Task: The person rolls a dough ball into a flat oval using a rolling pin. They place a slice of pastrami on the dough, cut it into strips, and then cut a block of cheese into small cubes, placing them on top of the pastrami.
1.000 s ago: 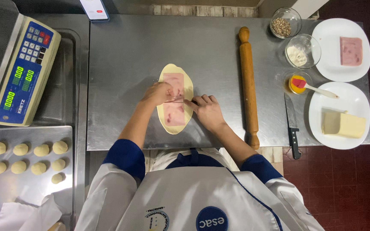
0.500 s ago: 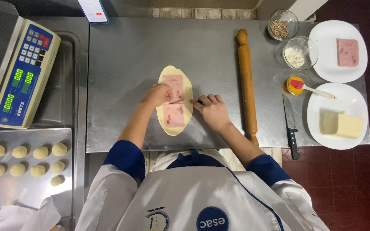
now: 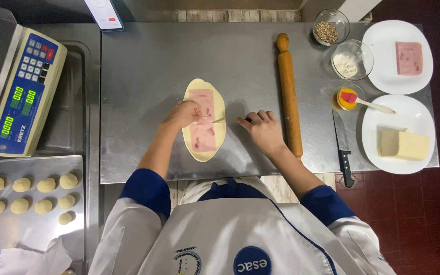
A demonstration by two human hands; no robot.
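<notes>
An oval sheet of pale dough [image 3: 196, 84] lies flat on the steel table [image 3: 148, 66] with two pink ham slices [image 3: 204, 136] laid along it. My left hand [image 3: 183, 114] rests on the dough's left side, its curled fingertips touching the ham where the two slices meet; whether they pinch it is hidden. My right hand [image 3: 264, 130] lies on the bare table to the right of the dough, fingers slightly apart, holding nothing. It sits just left of a wooden rolling pin [image 3: 288, 91].
A black-handled knife [image 3: 342, 148] lies right of the pin. Further right are a plate with a ham slice [image 3: 383, 61], a plate with a pale yellow block [image 3: 401, 113], a yolk cup with a brush [image 3: 349, 98] and two glass bowls [image 3: 352, 60]. Left are a scale [image 3: 21, 97] and a tray of dough balls [image 3: 31, 229].
My right hand has left the ham and dough and slid right onto the bare table near the rolling pin. My left hand stays on the ham.
</notes>
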